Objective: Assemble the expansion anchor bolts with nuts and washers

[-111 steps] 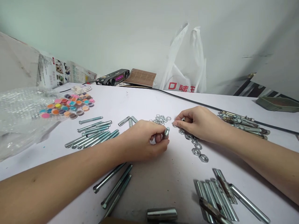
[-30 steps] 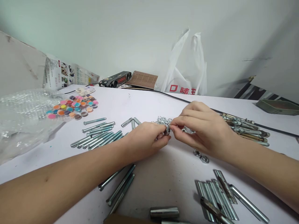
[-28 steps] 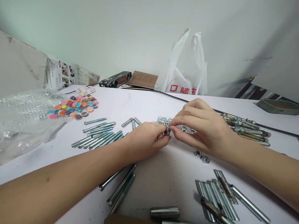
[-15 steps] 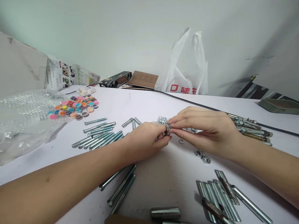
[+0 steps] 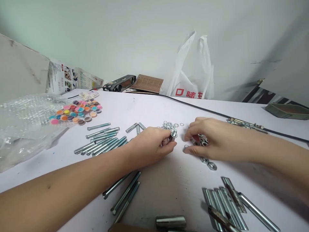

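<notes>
My left hand (image 5: 153,143) is closed around an upright expansion bolt (image 5: 173,133); its threaded tip and a washer around it show above the fingers, while the lower part is hidden. My right hand (image 5: 213,138) hovers to the right with thumb and fingers apart, over a cluster of hex nuts (image 5: 205,141). Two more nuts (image 5: 212,166) lie just in front of that hand. Behind the bolt is a small pile of flat washers (image 5: 169,124). One loose ring (image 5: 186,146) sits beside my right thumb.
Steel bolts (image 5: 106,143) lie in a group at left, and metal sleeves (image 5: 224,203) at front right. Bubble wrap (image 5: 26,119) and colourful discs (image 5: 77,111) occupy the far left. A black cable (image 5: 193,107) crosses behind, before a white plastic bag (image 5: 190,74).
My right hand has let go of the bolt's tip and moved right to the nuts, its fingers spreading. My left hand keeps the bolt in nearly the same place.
</notes>
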The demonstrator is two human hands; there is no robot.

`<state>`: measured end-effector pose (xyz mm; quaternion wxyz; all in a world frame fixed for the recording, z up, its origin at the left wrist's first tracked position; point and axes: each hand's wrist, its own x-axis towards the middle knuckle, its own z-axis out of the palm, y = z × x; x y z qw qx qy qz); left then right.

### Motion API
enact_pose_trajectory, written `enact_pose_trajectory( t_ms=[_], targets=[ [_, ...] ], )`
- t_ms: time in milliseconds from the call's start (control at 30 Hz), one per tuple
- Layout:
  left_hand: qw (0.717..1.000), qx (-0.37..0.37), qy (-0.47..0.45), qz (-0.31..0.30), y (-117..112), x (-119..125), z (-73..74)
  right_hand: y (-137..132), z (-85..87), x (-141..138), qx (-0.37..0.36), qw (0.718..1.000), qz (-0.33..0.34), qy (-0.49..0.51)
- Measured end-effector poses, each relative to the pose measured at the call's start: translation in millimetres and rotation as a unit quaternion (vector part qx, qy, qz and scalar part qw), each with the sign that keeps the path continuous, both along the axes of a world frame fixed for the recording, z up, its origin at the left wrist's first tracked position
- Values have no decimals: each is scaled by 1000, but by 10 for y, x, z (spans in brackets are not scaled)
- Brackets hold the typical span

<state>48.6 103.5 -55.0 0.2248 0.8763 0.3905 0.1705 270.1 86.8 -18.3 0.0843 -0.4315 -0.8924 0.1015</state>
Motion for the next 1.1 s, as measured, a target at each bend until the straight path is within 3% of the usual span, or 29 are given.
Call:
enact_pose_trajectory(
  t_ms=[133, 233, 400, 700, 833, 967, 1100],
  targets=[
    [1000, -18, 4, 12, -6, -4, -6, 37, -42, 27, -120, 992, -23, -8],
    [1000, -25, 5, 10, -8, -3, -2, 38, 5, -10, -185, 980, -63, 50],
    [1000, -22, -12, -3, 0, 4, -6, 11, 85, -128, -153, 953, -125, 229],
    [1000, -18, -18, -10, 14, 7, -28, -6, 8, -240, -236, 918, -164, 274],
    [1000, -19, -9, -5, 8, 5, -20, 56, 49, -139, -181, 941, -192, 213],
    [1000, -10, 12, 10, -4, 10, -3, 135, 42, 10, -62, 984, -167, 13],
    [999, -10, 24, 33, -15, 21, 21, 144, 12, 70, -93, 981, -149, -81]
  ],
)
